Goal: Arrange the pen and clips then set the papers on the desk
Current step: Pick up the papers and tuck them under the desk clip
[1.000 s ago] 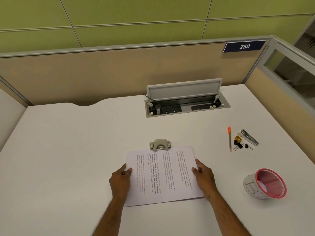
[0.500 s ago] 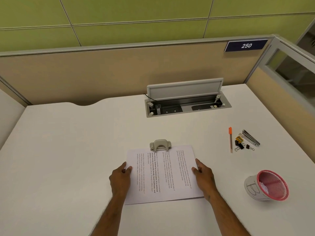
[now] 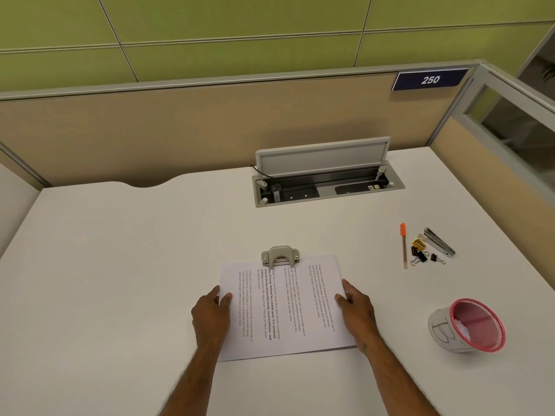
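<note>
Both hands rest on the papers (image 3: pixel 285 307), which lie flat on the desk (image 3: pixel 120 265) directly in front of the person. Left hand (image 3: pixel 211 315): fingers loosely apart, thumb over the left paper edge, clamped on nothing. Right hand (image 3: pixel 356 310): same posture on the right edge, fingers spread, pressing down, not gripping. Sheet's long axis runs away from the person, tilted slightly; printed lines run along that axis. A grey clamp (image 3: pixel 280 256) sits at the far edge of the sheet, touching or biting it; I cannot tell which. Papers look set down already. To the right, near the desk's front, a pink mesh cup (image 3: pixel 477 324) lies tipped on its side, mouth toward the person. Farther right and back: the pen (image 3: pixel 404 246), orange cap away, long axis parallel to the sheet's; just beside it the binder clips (image 3: pixel 422 255) in a loose cluster, then a metal bar (image 3: pixel 440 241) lying askew. The right hand is nearer these; bare desk lies between, nothing in the way. Beyond, an open cable tray (image 3: pixel 327 187), then the partition.
</note>
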Demonstrator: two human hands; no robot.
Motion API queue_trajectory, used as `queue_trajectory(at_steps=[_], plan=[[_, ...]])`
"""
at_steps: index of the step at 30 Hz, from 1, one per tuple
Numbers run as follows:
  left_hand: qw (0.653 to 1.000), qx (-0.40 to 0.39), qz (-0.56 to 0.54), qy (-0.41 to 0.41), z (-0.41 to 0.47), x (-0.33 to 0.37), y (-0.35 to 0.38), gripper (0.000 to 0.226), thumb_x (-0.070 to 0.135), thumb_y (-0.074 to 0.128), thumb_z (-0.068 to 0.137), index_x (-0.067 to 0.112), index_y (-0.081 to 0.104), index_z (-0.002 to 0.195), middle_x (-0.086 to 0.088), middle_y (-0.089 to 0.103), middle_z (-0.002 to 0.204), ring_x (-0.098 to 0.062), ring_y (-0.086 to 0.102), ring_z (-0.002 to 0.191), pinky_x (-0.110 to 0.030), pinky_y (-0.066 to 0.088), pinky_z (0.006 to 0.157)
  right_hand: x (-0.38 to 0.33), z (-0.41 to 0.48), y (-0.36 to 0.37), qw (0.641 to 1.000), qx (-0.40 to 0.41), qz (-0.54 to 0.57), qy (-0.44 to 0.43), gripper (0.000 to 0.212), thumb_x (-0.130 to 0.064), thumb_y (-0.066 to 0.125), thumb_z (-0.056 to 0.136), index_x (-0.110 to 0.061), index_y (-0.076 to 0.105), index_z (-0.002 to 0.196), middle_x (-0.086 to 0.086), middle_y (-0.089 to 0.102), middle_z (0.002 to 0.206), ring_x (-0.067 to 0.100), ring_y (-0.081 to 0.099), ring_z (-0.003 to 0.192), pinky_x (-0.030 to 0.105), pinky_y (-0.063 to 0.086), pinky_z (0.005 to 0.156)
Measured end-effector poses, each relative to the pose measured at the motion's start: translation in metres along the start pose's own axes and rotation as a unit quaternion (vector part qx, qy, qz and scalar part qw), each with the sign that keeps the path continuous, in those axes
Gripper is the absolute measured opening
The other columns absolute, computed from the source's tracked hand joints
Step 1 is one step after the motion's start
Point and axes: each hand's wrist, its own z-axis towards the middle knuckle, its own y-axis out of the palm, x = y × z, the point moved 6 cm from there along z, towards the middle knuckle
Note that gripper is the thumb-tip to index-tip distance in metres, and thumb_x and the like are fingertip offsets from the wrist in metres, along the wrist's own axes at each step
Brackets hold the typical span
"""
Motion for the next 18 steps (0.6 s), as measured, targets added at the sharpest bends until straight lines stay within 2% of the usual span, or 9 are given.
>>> queue_trajectory(at_steps=[3,5,7,9,11,13,15,18], plan=[[0.999,0.018,0.025,0.039,-0.004,0.005,0.001,0.049,0.029,0.059,0.095,0.007,0.052,0.138,-0.018,0.057,0.131,-0.033,0.054,0.120,-0.042,0.042,0.102,0.000,-0.001,0.000,1.000,0.006,-0.002,0.002,0.043,-0.013,0.047,0.100,-0.019,0.045,0.142,0.003,0.062,0.130,0.015,0.062,0.097,0.024,0.051,0.080],[0.993,0.030,0.053,0.097,-0.012,0.012,0.005,0.053,0.035,0.055,0.096,0.010,0.047,0.142,-0.014,0.047,0.144,-0.032,0.044,0.132,-0.045,0.038,0.108,0.000,-0.001,0.001,1.000,0.008,-0.008,0.000,0.042,-0.014,0.047,0.100,-0.019,0.045,0.142,0.003,0.062,0.130,0.015,0.062,0.095,0.024,0.052,0.078],[0.976,0.019,0.117,0.184,-0.022,0.018,0.016,0.055,0.040,0.049,0.098,0.015,0.042,0.146,-0.009,0.037,0.155,-0.028,0.034,0.142,-0.042,0.029,0.116,0.000,-0.001,0.001,1.000,0.013,-0.011,0.003,0.042,-0.015,0.047,0.100,-0.019,0.045,0.142,0.004,0.062,0.131,0.016,0.062,0.096,0.028,0.053,0.080],[0.949,-0.024,0.187,0.252,-0.032,0.017,0.034,0.061,0.049,0.038,0.099,0.020,0.029,0.152,-0.005,0.017,0.163,-0.023,0.016,0.151,-0.040,0.014,0.121,0.001,-0.001,0.001,1.000,0.015,-0.014,0.005,0.042,-0.015,0.047,0.100,-0.019,0.045,0.141,0.004,0.062,0.131,0.016,0.061,0.095,0.028,0.053,0.079],[0.927,-0.059,0.237,0.284,-0.038,0.011,0.049,0.069,0.061,0.018,0.096,0.026,0.009,0.155,0.001,-0.006,0.163,-0.018,-0.006,0.152,-0.038,-0.001,0.122,0.001,-0.001,0.002,1.000,0.018,-0.017,0.005,0.042,-0.015,0.047,0.100,-0.019,0.045,0.141,0.004,0.062,0.131,0.015,0.061,0.094,0.026,0.052,0.078],[0.916,-0.067,0.262,0.297,-0.039,0.005,0.057,0.072,0.067,0.006,0.093,0.029,-0.005,0.153,0.004,-0.018,0.160,-0.015,-0.017,0.149,-0.034,-0.013,0.120,0.001,-0.001,0.002,1.000,0.021,-0.018,0.006,0.043,-0.015,0.048,0.100,-0.018,0.045,0.142,0.004,0.061,0.133,0.014,0.059,0.096,0.026,0.050,0.081],[0.910,-0.076,0.280,0.296,-0.039,-0.001,0.061,0.072,0.068,0.004,0.091,0.031,-0.013,0.151,0.006,-0.024,0.159,-0.014,-0.019,0.149,-0.030,-0.022,0.116,0.001,0.000,0.002,0.999,0.022,-0.025,0.009,0.043,-0.015,0.048,0.099,-0.017,0.044,0.142,0.004,0.060,0.134,0.013,0.057,0.098,0.028,0.050,0.086],[0.905,-0.074,0.298,0.294,-0.038,-0.005,0.064,0.074,0.070,0.002,0.090,0.031,-0.014,0.152,0.006,-0.023,0.160,-0.015,-0.018,0.150,-0.029,-0.024,0.114,0.002,0.000,0.002,0.999,0.022,-0.037,0.010,0.043,-0.016,0.048,0.099,-0.017,0.044,0.143,0.005,0.060,0.135,0.013,0.057,0.099,0.034,0.052,0.090]])
